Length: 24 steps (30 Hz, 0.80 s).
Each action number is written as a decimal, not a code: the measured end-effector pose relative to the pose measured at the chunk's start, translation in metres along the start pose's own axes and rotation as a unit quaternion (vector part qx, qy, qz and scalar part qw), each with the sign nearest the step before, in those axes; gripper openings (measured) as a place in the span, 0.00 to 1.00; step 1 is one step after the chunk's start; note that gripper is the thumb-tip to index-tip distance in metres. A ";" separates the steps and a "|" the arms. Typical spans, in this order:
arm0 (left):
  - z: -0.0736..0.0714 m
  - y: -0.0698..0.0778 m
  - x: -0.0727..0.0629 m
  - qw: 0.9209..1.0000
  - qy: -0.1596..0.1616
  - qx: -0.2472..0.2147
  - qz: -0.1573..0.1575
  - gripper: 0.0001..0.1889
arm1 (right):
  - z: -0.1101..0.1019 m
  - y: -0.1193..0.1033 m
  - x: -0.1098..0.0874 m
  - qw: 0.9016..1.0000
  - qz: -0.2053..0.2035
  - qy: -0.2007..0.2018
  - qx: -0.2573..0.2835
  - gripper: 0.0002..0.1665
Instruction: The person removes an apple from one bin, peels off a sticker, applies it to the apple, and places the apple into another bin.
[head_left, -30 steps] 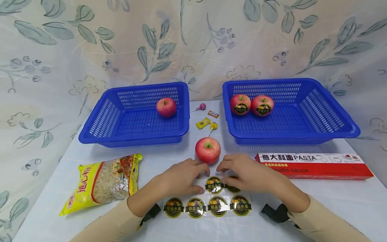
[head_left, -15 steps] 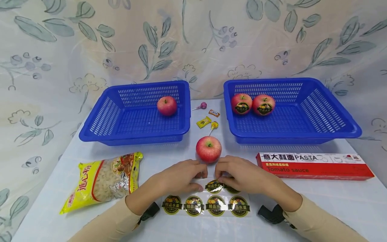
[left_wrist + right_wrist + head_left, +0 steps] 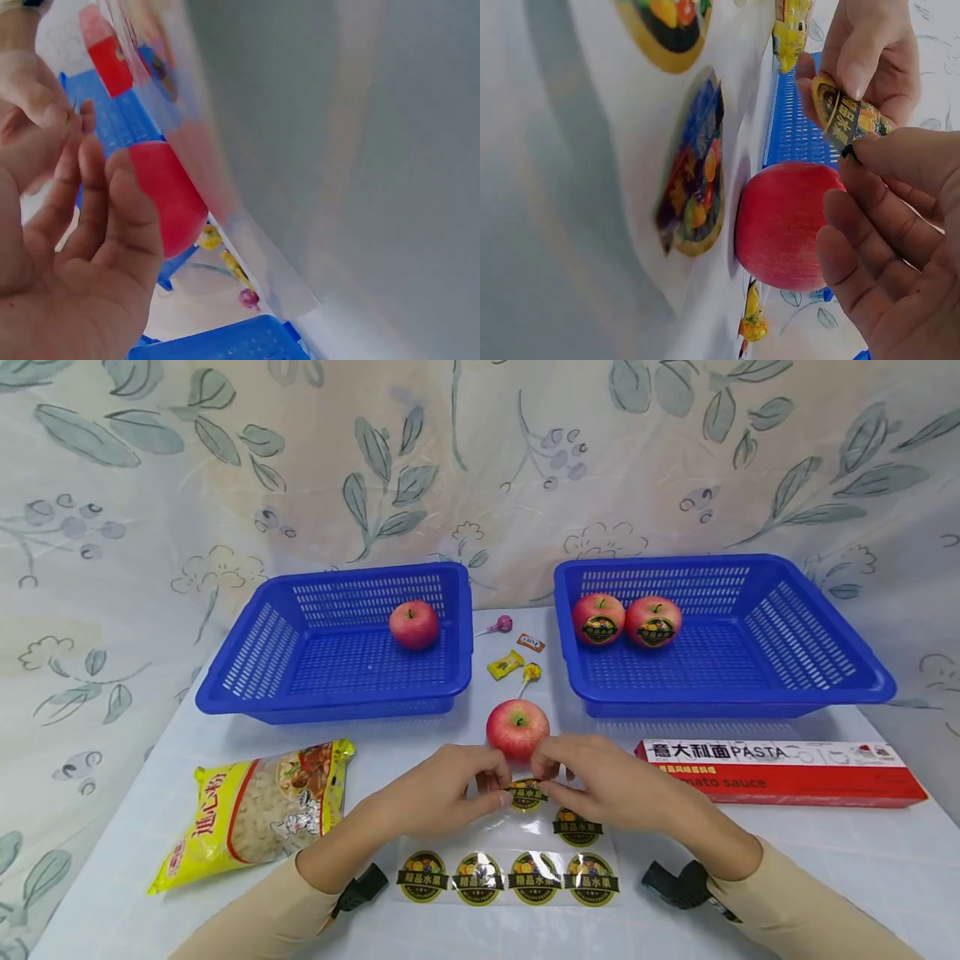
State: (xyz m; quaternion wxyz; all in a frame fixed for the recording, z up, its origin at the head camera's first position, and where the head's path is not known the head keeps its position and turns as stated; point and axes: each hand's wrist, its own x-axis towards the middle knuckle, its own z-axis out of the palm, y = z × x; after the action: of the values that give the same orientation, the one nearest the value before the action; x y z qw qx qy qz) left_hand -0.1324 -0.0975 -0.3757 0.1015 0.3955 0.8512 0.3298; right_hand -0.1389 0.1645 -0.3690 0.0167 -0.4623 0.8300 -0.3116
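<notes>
A round black-and-gold fruit sticker (image 3: 528, 794) is stretched between my two hands, off its sheet. My left hand (image 3: 442, 789) pinches its left edge and my right hand (image 3: 603, 783) its right edge. The right wrist view has the sticker (image 3: 838, 112) tilted, thumbs on its face. Just beyond the fingers a red apple (image 3: 517, 728) stands upright on the table. Below the hands lies the clear sticker sheet (image 3: 495, 837), with one sticker (image 3: 577, 827) in its upper row and several along its lower row.
At back left, a blue basket (image 3: 330, 700) holds one plain apple (image 3: 414, 625). Another blue basket (image 3: 720, 695) at back right holds two stickered apples (image 3: 654, 621). Candies (image 3: 506, 665) lie between them. A yellow pasta bag (image 3: 258, 810) is left, a red pasta box (image 3: 787, 777) right.
The sticker has come off the sheet's upper row and is now held up between both hands. The hands have moved slightly up toward the apple.
</notes>
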 end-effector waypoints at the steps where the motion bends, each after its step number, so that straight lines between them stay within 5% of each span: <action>1: 0.000 0.000 0.001 1.000 0.015 -0.001 0.009 0.03 | 0.000 0.000 0.001 1.000 0.001 0.006 -0.003 0.09; 11: 0.004 0.004 0.007 0.986 0.138 0.094 -0.013 0.02 | -0.003 0.007 0.008 0.991 -0.009 0.122 -0.063 0.08; 20: 0.002 0.005 0.010 0.960 0.167 0.221 -0.042 0.03 | 0.003 0.006 0.018 0.991 0.028 0.108 -0.077 0.09; 24: 0.000 0.004 0.013 0.962 0.153 0.223 -0.041 0.05 | 0.003 0.006 0.021 0.990 0.047 0.098 -0.088 0.09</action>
State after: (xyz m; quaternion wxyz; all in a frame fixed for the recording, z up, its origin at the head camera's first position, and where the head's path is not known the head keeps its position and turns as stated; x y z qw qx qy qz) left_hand -0.1383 -0.0858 -0.3723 -0.1068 0.3176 0.9241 0.1839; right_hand -0.1543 0.1492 -0.3687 -0.0907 -0.3895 0.8728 -0.2797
